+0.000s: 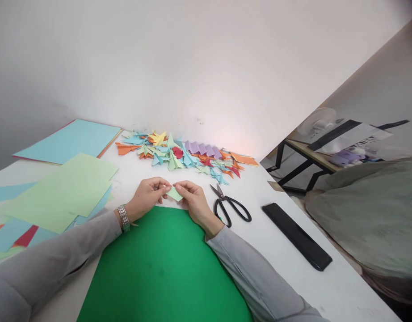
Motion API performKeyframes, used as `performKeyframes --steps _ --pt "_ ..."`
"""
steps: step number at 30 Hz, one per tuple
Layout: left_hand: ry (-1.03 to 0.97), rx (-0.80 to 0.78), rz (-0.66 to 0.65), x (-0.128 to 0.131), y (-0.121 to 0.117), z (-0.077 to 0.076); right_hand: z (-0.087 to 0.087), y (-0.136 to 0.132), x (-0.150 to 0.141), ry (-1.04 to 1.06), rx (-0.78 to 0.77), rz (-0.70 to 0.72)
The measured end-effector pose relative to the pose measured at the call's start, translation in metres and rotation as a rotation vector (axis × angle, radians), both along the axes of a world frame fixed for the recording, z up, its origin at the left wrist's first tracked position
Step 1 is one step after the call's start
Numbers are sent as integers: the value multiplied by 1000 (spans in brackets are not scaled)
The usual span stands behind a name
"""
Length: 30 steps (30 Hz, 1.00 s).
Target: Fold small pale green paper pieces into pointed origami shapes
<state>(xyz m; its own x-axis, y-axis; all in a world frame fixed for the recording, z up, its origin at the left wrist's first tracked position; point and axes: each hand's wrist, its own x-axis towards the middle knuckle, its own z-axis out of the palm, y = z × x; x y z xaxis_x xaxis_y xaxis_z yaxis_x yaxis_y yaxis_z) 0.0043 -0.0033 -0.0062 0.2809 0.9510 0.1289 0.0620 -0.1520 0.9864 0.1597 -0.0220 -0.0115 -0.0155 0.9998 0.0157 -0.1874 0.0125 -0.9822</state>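
Fingers (161, 192) of the left hand (144, 197) and right hand (197, 203) clamp a small pale-green paper piece (174, 193).
Multicoloured folded-paper shapes (188, 160) lie along the white table's far edge.

A white bench (253, 243) carries it all. At its far left lies a stack of large sheets (72, 141), light blue on top, with red and orange showing at the edges. Nearer on the left, pale green sheets (61, 192) overlap blue and red paper (27, 236). Along the far side runs a crowded band of folded paper pieces (172, 154) in many colours. A green mat (159, 273) covers the near middle; right of it lie black-handled scissors (239, 208), blades parted, and a long black case (298, 237), set slantwise.
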Motion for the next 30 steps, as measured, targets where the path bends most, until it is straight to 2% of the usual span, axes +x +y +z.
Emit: performKeyframes --steps 5,9,15,20,24,30 --pt "1 -3 -17 -1 -2 2 2 1 2 51 -8 -10" --pt "42 96 -72 0 -5 3 0 4 3 117 -48 -33" --pt "57 162 -30 -1 -4 2 -5 4 1 20 37 19" --pt "61 108 -24 0 -4 4 -5 1 0 5 154 49" --pt "73 42 -45 1 -7 10 -6 1 1 22 158 25" --pt "78 79 -36 1 -9 11 -7 4 2 16 166 -12"
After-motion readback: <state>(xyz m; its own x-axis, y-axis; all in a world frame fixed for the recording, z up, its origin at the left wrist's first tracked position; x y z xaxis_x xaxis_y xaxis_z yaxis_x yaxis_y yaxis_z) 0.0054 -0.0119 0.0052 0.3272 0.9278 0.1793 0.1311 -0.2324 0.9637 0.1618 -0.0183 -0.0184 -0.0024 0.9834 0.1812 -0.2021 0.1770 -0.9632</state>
